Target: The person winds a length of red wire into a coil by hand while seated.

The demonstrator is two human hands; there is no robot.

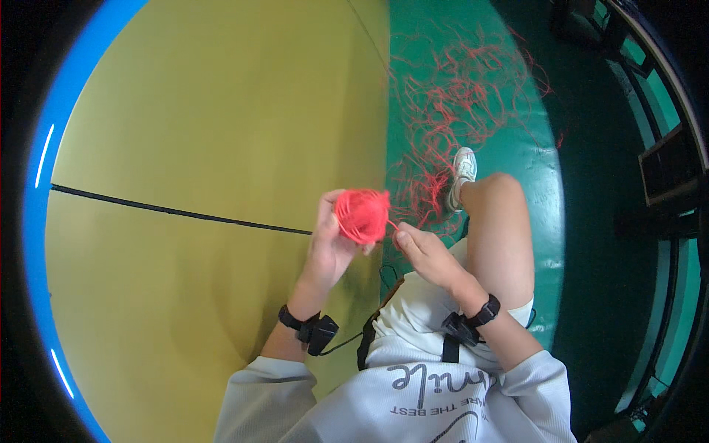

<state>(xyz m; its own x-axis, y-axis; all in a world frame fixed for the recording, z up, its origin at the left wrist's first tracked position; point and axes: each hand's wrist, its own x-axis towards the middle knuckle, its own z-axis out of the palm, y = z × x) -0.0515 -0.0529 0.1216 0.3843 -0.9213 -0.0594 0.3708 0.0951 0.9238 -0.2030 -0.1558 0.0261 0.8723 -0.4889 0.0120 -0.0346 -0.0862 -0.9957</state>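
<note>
A ball of red yarn (362, 215) sits in my left hand (331, 240), whose fingers wrap round its left side and underside. From the ball's right edge a short strand runs across to my right hand (422, 251), where thumb and fingers pinch it. The two hands are close together, a little apart, above my lap. Loose red yarn (458, 96) lies in a tangled, spread-out heap on the green floor, reaching from beside my hands to the far end. The fingertips of my left hand are partly hidden behind the ball.
A wide yellow surface (199, 118) with a dark seam (177, 213) fills the left side, ending in a blue rim (46, 148). My bent leg and a white shoe (464, 166) are by the yarn on the green floor (546, 236). Dark-framed furniture (668, 166) stands at the right.
</note>
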